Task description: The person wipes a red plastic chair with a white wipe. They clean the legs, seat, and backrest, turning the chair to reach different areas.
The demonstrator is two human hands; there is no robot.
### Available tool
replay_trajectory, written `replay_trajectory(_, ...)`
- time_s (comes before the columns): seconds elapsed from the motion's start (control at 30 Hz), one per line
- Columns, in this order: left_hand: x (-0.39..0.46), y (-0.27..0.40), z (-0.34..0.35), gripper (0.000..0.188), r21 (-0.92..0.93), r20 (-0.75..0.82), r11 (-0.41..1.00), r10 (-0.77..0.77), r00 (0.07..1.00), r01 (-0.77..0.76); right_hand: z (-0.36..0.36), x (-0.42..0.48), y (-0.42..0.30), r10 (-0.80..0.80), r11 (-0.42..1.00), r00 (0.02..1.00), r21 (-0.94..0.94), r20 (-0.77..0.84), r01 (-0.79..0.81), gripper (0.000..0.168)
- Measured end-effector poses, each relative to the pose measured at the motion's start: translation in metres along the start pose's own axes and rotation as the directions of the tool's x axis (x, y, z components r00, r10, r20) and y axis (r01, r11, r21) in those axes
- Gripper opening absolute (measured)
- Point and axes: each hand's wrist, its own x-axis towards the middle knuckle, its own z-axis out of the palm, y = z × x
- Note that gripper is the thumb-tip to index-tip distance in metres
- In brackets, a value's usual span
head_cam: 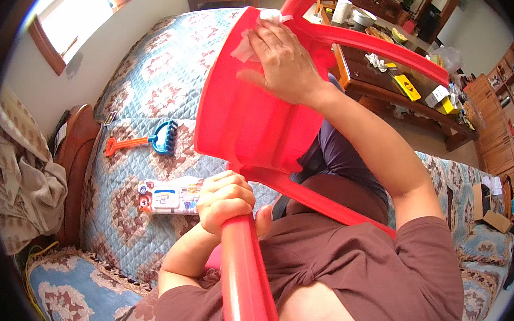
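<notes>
A red plastic chair (254,112), or a similar piece with a broad panel and long legs, lies tilted across my lap. My left hand (226,200) is wrapped around one thick tubular leg (244,276) that points towards my chest. Near the panel's far edge, my right hand (282,62) presses a crumpled white wipe (245,48) flat against the plastic. Parts of the wipe stick out beside the fingers; the rest is hidden under them. Just left of my left hand, a soft pack of wipes (166,199) with a white lid rests on the quilted cover, partly hidden by that hand.
A toy rake (143,141) with an orange handle and blue head lies on the quilted sofa cover (147,96). To the right, a dark wooden table (366,72) carries a yellow box (407,87), crumpled tissue (375,62) and a bowl (364,18). One long red leg (378,49) reaches over the table.
</notes>
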Motion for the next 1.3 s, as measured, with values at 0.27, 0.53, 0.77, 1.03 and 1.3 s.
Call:
replay_trajectory(0.27,-0.001,0.004,0.017,0.030,-0.021,-0.014,0.998,0.059,0.998,-0.059,-0.032,-0.023,-0.021,-0.037,0.987,0.998,0.157,0.045,0.030,0.070)
replay_trajectory(0.53,-0.008,0.006,0.030,0.030,-0.035,-0.009,0.994,0.102,0.995,-0.102,-0.046,-0.083,-0.098,-0.237,0.740,0.971,0.650,0.017,0.170,0.025)
replay_trajectory(0.77,-0.005,0.005,0.028,0.030,-0.009,0.016,0.997,0.077,0.997,-0.077,-0.041,-0.062,-0.052,-0.491,0.735,0.870,0.512,-0.051,0.445,0.030)
replay_trajectory(1.03,-0.005,0.002,0.026,0.030,-0.012,0.006,0.998,0.065,0.998,-0.065,-0.041,-0.007,0.048,-0.299,0.949,0.951,-0.081,0.084,0.305,0.039)
replay_trajectory(1.3,-0.006,0.004,0.023,0.036,-0.014,0.056,0.999,0.049,0.997,-0.048,-0.027,-0.014,0.031,-0.110,0.994,0.994,-0.010,-0.027,0.109,0.025)
